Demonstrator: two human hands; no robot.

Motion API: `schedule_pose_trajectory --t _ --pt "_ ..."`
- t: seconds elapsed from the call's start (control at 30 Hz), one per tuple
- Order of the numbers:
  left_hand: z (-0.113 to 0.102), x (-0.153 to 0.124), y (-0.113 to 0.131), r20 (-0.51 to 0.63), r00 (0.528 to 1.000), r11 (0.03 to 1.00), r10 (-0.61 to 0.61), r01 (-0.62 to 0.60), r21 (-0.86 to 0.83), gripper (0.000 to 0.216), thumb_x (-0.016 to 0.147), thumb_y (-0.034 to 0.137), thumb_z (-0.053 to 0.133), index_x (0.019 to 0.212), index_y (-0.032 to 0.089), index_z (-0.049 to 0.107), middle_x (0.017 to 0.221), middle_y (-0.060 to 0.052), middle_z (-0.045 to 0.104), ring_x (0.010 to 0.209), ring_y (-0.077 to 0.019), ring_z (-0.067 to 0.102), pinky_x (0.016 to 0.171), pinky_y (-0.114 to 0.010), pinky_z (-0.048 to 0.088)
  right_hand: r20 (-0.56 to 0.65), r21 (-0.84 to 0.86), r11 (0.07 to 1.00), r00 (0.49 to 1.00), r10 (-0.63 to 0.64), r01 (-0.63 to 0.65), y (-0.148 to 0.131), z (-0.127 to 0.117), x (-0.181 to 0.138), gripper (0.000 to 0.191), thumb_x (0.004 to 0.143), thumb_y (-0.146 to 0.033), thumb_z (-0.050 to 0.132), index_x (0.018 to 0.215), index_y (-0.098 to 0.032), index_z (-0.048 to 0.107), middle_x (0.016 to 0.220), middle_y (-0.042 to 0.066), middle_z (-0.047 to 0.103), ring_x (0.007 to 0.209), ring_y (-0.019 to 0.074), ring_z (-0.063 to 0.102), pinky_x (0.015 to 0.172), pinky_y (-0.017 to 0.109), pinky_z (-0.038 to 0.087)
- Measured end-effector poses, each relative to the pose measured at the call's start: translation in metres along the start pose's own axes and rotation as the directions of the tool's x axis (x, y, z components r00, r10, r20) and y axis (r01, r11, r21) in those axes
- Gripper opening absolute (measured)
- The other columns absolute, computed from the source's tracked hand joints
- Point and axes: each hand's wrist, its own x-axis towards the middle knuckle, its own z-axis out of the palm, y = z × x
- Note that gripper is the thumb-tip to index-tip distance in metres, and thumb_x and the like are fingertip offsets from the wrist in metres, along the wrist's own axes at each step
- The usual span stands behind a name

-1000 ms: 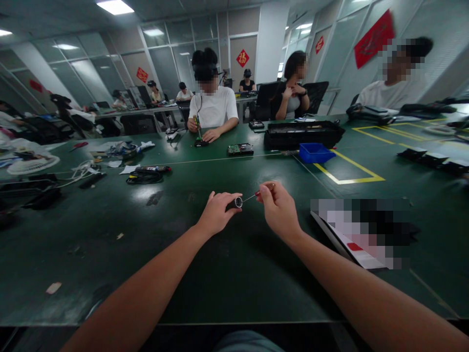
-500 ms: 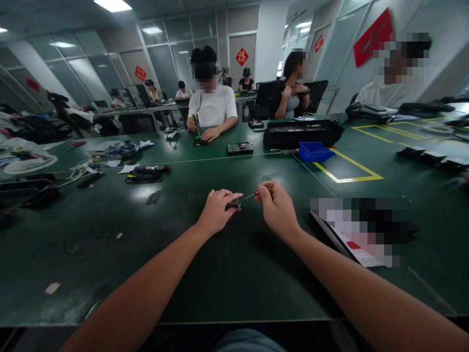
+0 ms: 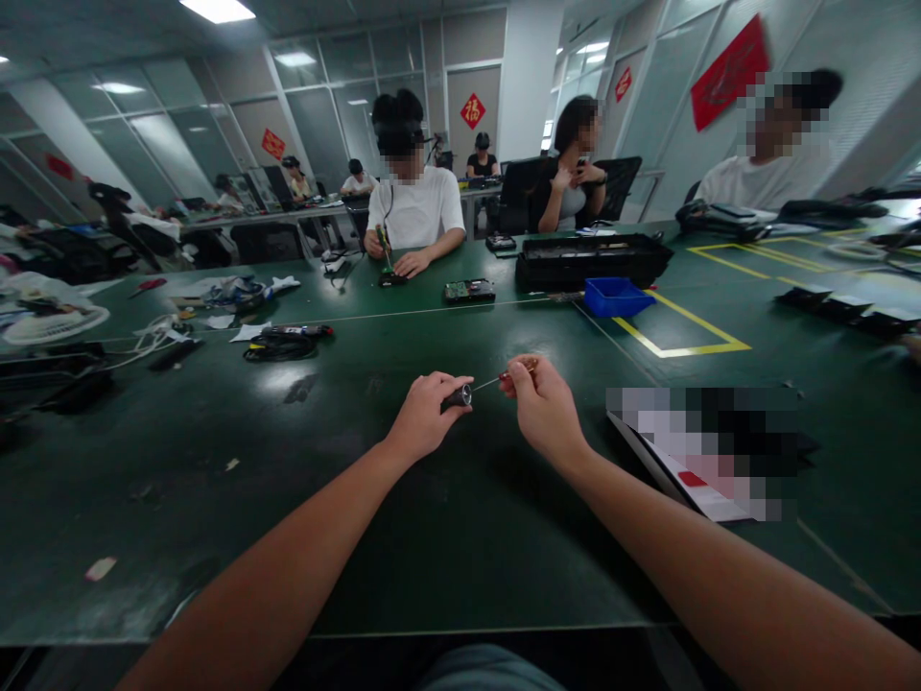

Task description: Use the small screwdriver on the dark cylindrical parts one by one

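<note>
Over the near half of a smooth, dark green bench (image 3: 403, 557) with a dull sheen, the left hand (image 3: 423, 417) pinches a short, dark cylinder (image 3: 455, 397) between thumb and fingers, its round end, ringed by a pale, shiny rim, turned toward the right hand (image 3: 543, 411). That hand is curled, thumb against fingers, around the reddish-brown, glossy handle of a slim screwdriver-like tool (image 3: 487, 383); its thin, straight metal shaft slants down to the cylinder's rimmed end, though whether the tip touches cannot be made out. Beside the right forearm lies a flat, white, straight-edged object (image 3: 723, 507) with a red patch, largely blurred out. Farther off on the left sits a loosely looped, rubbery black cable (image 3: 280, 344); on the far right, an angular, blue plastic bin (image 3: 617, 298) stands just in front of a long, matte black tray (image 3: 594, 261), next to flat strips of yellow tape (image 3: 701, 349). Left of these rests a flat, rectangular device with a green circuit board (image 3: 469, 291), near a co-worker in a white T-shirt (image 3: 417, 213).
</note>
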Motion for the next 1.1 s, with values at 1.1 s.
schedule_pose_trajectory --t 1.1 --pt "0.002 0.001 -0.001 0.081 0.996 0.999 -0.036 0.039 -0.031 0.043 0.091 0.026 0.068 0.134 0.026 0.063 0.118 -0.007 0.065 0.11 -0.0254 0.059 0.101 -0.045 0.046 0.022 -0.279 0.94 0.98 -0.2 0.198 -0.016 -0.007 -0.005 0.016 0.099 -0.033 0.042 0.095 -0.024 0.054 0.082 0.005 0.068 0.077 0.0229 0.066 0.073 0.037 0.045"
